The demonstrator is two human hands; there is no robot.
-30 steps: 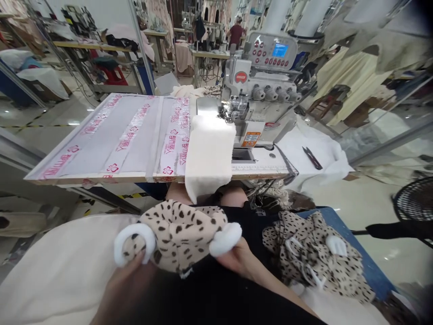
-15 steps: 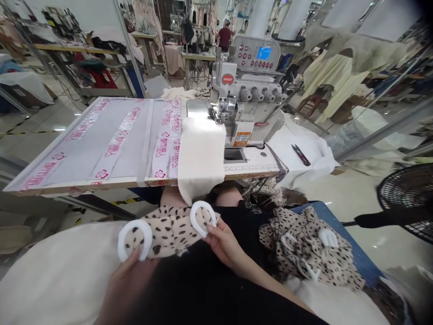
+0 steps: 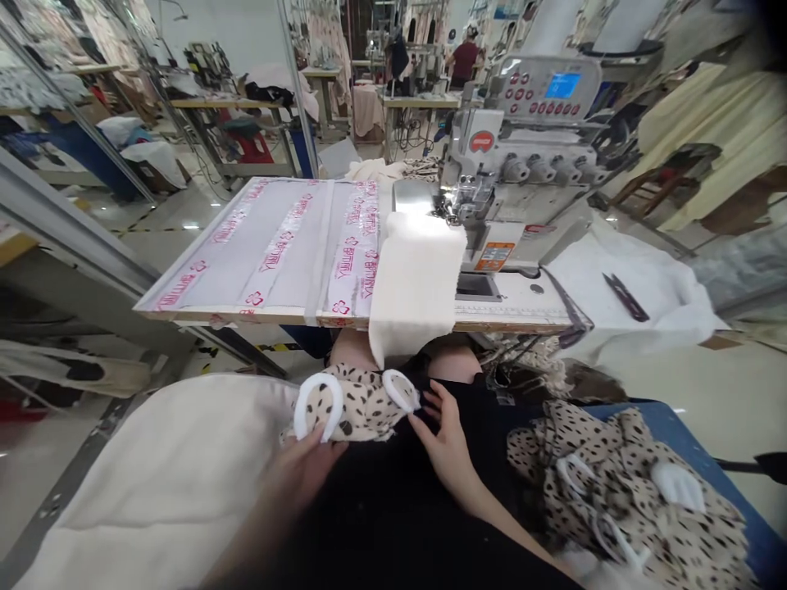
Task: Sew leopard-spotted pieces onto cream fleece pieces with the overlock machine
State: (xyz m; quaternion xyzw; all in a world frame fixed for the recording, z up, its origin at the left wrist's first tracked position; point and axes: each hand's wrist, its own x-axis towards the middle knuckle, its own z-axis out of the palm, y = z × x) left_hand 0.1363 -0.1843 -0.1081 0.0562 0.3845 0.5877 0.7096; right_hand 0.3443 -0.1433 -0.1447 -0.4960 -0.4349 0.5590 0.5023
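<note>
Table (image 3: pixel 246 254) bearing overlocker (image 3: pixel 522 180), cream cloth (image 3: pixel 415 279)

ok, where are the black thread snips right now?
Head view, right side: the snips lie on the white cloth just right of the sewing machine, beyond its base plate.

The left hand (image 3: pixel 304 467) is dark and blurry. Its fingertips are tucked out of sight under the spotted piece (image 3: pixel 357 403). You cannot tell if the right hand (image 3: pixel 448 438) pinches that piece or only touches it. The cream cloth (image 3: pixel 413 283) hangs over the near edge of the table (image 3: pixel 246 246) and hides part of it. At the near right, the spotted pile (image 3: pixel 639 508) runs off the bottom edge. The red letters on the tape (image 3: pixel 355 258) and the far blue screen (image 3: pixel 561 84) are too small to read.
</note>
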